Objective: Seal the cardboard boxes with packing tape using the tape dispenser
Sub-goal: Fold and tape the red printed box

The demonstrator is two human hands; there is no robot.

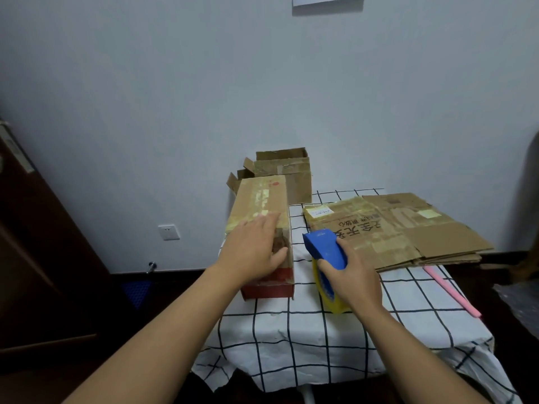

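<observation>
Long brown cardboard box with a red near end (264,228), lying lengthwise along the left edge of the table, flaps down, pale strips of old tape across its top. Left hand (253,252) spread flat on the box's near top, fingers straight, thumb down over the right side. Blue plastic tape dispenser loaded with a yellow tape roll (327,266), just right of the box, roll resting on the cloth, blue nose pointing far-left. Right hand (351,279) wrapped round the dispenser's handle, fingers curled over the blue body.

Small table under a white cloth with a black grid pattern (335,325), cloth hanging rumpled over the near edge. Plain pale grey-blue wall (262,83) behind, white wall socket (168,231) low on the left, white paper sheet (328,0) at the top edge. Dark wooden door or cabinet (38,258) far left, dark floor below.

Open brown cardboard box with raised flaps (287,176) at the far edge of the table, just behind the long box. Stack of flattened brown cardboard with black printed characters (399,228) covering the right far part of the table, overhanging its right edge, near the dispenser. Pink stick-shaped thing (452,291) lying at the right edge, near side of the flattened stack. Small metal fitting (151,267) low on the wall by the skirting, kind unclear.
</observation>
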